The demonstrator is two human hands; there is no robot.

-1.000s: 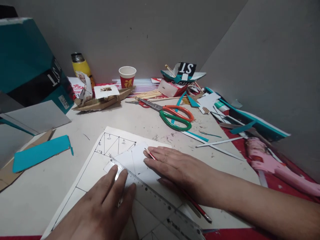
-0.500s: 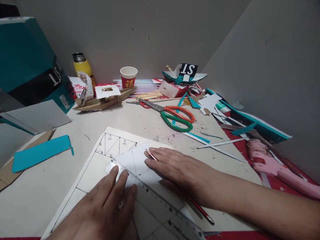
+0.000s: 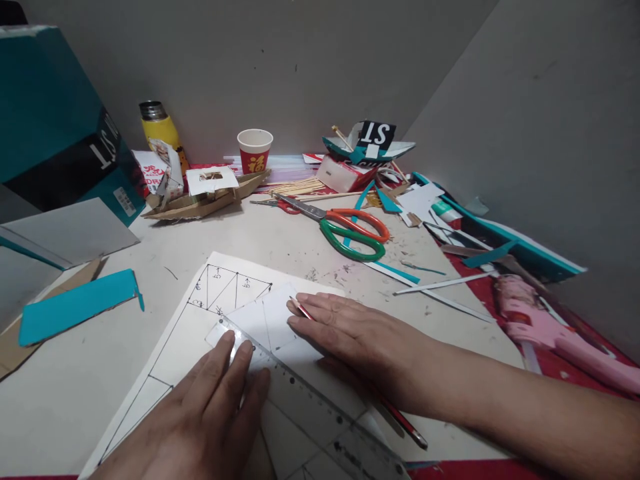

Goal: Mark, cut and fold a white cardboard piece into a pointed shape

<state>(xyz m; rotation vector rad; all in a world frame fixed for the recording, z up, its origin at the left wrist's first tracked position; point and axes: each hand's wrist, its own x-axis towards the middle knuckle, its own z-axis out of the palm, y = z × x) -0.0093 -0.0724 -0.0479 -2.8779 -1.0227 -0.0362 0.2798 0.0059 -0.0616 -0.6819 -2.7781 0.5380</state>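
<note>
My left hand [image 3: 200, 413] lies over a clear ruler [image 3: 320, 407], its fingers spread and their tips pressing on it. The ruler slants across a white piece of card [image 3: 250, 320] marked with thin pencil lines. My right hand [image 3: 360, 340] rests flattened on the right part of that card. A red pencil [image 3: 400, 420] runs beneath this hand, its point showing by the fingertips and its far end below the wrist. Under the card is a larger sheet [image 3: 165, 353] with a drawn black pattern and numbers, partly covered by my hands.
Large scissors [image 3: 353, 233] with orange and green handles lie beyond my hands. Behind them stand a paper cup [image 3: 255, 152], a yellow bottle [image 3: 161, 130] and a cardboard boat [image 3: 205, 205]. A pink glue gun [image 3: 550, 333] is at the right; a blue card piece [image 3: 80, 307] at the left.
The view has shifted very slightly. My hands, the ruler and the pencil keep their places on the card.
</note>
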